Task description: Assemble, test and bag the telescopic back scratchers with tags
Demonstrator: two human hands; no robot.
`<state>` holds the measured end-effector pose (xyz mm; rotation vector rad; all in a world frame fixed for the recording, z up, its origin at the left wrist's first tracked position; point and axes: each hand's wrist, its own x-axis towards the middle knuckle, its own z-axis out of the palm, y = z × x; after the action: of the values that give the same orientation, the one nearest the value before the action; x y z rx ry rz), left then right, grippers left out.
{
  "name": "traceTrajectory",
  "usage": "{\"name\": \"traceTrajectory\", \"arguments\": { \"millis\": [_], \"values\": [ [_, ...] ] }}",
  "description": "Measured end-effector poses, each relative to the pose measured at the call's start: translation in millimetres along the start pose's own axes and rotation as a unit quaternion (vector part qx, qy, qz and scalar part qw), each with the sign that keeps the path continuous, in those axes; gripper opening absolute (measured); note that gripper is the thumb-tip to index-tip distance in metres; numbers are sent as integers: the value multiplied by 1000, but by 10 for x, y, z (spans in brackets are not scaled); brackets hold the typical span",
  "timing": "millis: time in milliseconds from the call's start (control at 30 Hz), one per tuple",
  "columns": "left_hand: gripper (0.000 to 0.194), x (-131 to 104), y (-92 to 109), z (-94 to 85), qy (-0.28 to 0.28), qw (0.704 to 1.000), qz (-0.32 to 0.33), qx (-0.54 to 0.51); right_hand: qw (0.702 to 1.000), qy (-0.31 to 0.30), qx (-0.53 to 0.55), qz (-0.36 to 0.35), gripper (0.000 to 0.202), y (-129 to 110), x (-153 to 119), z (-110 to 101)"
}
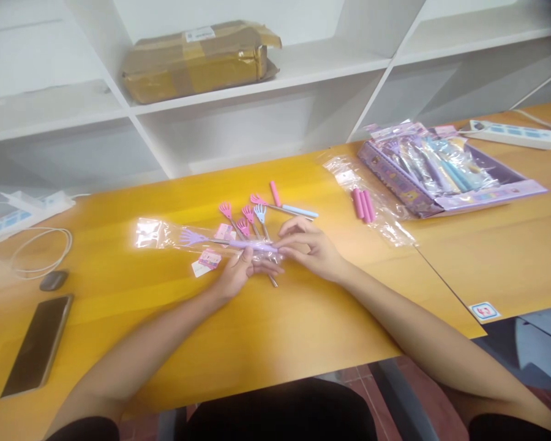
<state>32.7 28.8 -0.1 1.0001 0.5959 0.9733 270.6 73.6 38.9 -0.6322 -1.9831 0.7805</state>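
A purple back scratcher [252,245] with a hand-shaped head lies inside a clear plastic bag [168,236]. My left hand [241,269] grips its handle from below, thumb on top. At the handle's right end, my right hand [312,248] pinches the bag or handle tip between thumb and finger; which one I cannot tell. Just behind are several loose back scratchers with pink heads [225,211] and one with a light blue head [259,213]. Small printed cards [207,261] lie by the bag. A loose pink handle [274,193] rests farther back.
Right of my hands, pink handles [363,205] lie on clear plastic bags [390,229]. A purple display box [422,202] holds bagged back scratchers. A phone [37,346], a dark earbud case [53,280] and a power strip [27,214] are left. A taped parcel [197,61] sits on the shelf.
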Motion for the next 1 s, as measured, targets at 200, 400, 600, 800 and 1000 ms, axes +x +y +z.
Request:
{"name": "traceTrajectory", "arguments": {
  "millis": [200,400,600,800,1000],
  "values": [
    [62,-3,0,-1,-10,1000,2,3,998,-49,30,-21,21,9,-1,-15],
    [65,-8,-2,-17,-45,999,-26,1,997,-64,6,-35,22,6,-4,-8],
    [67,-31,71,54,-86,993,-77,34,997,-61,27,-31,20,-53,-24,77],
    [66,-54,105,84,-78,989,-101,73,995,-82,6,-57,37,-66,-63,131],
    [58,-80,110,99,-44,989,-97,103,991,-113,-25,-69,42,-78,-87,104]
  ]
}}
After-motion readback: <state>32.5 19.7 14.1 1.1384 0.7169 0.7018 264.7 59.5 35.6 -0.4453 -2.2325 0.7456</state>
